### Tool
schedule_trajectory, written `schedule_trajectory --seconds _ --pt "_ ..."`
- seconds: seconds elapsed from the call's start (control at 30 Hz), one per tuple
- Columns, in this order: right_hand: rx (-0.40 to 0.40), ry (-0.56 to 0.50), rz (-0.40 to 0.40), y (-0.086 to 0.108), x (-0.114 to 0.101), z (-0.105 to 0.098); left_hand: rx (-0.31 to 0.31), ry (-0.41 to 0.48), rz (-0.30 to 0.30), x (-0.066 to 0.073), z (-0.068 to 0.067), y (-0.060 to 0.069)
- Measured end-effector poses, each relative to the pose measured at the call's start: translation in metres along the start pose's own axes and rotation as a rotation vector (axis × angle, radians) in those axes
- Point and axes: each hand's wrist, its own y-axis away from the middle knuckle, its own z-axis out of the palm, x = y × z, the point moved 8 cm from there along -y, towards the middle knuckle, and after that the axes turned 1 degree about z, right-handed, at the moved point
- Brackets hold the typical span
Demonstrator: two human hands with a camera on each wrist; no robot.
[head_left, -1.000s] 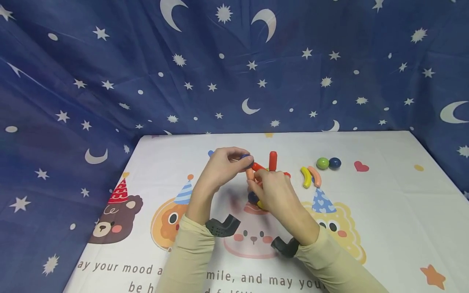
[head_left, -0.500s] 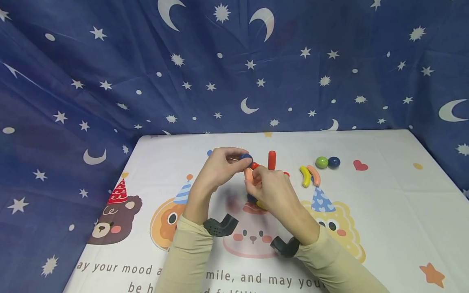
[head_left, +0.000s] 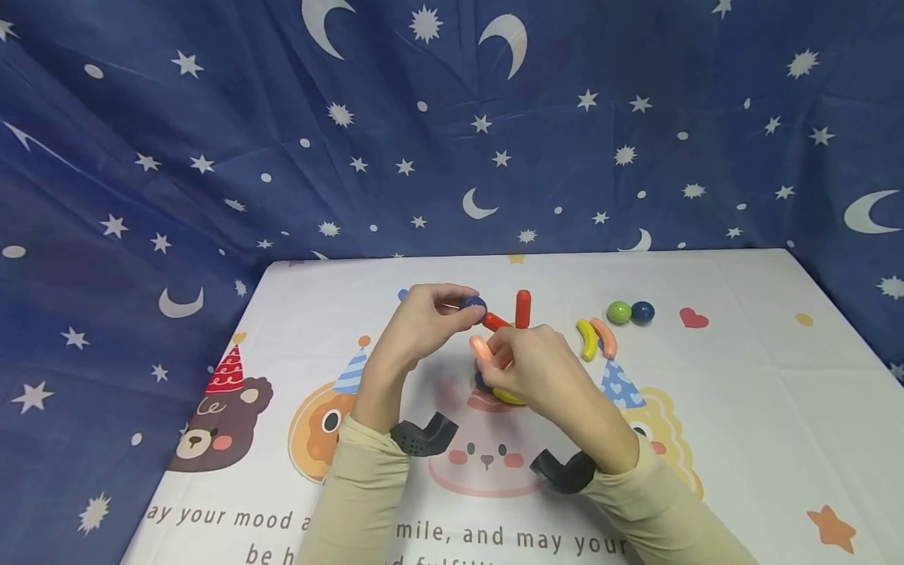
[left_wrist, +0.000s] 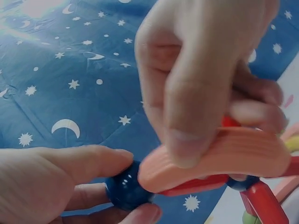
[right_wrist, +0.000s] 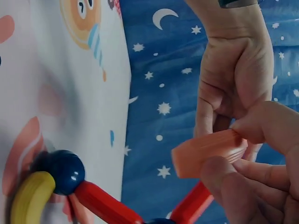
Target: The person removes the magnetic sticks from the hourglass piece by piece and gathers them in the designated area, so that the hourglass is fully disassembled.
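Note:
My left hand [head_left: 420,326] pinches a glossy dark blue ball [left_wrist: 127,189] between thumb and fingers. A red rod [head_left: 497,321] runs from that ball into a structure of rods and balls, largely behind my right hand [head_left: 547,365]. That right hand pinches a peach curved rod [right_wrist: 205,153]. In the head view the rod's free end lies just below the held ball, with a small gap; in the left wrist view it overlaps the ball. Lower in the structure are another blue ball [right_wrist: 65,171] and a yellow curved rod [right_wrist: 32,198]. One red rod [head_left: 523,308] sticks upright.
Right of the structure, a yellow curved rod [head_left: 587,340] and a peach curved rod [head_left: 604,337] lie side by side on the printed white tablecloth [head_left: 749,377]. Behind them sit a green ball [head_left: 619,312] and a blue ball [head_left: 643,312]. A starry blue curtain [head_left: 395,102] hangs behind.
My right hand has shifted slightly toward me, and the peach rod has tilted and drawn away from the blue ball. The left hand stays about where it was, on the ball.

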Motion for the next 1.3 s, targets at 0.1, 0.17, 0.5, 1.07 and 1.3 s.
schedule_trajectory --seconds 0.1,0.17,0.5,1.07,1.3 --pt "-0.061 -0.01 -0.007 0.002 0.0 -0.003 0.002 -0.004 -0.002 -0.001 0.0 0.0" --pt "-0.103 -0.027 -0.013 0.003 0.003 -0.009 0.005 -0.01 -0.001 -0.001 0.0 -0.001" --pt "-0.186 -0.242 0.095 0.01 0.049 -0.066 0.019 -0.028 -0.028 -0.002 0.001 -0.001" --pt "-0.318 -0.278 0.343 0.019 0.195 -0.076 0.025 -0.034 0.002 0.001 0.002 -0.001" --pt "-0.396 -0.26 0.412 0.017 0.239 -0.043 0.022 -0.038 -0.001 0.0 0.001 -0.001"
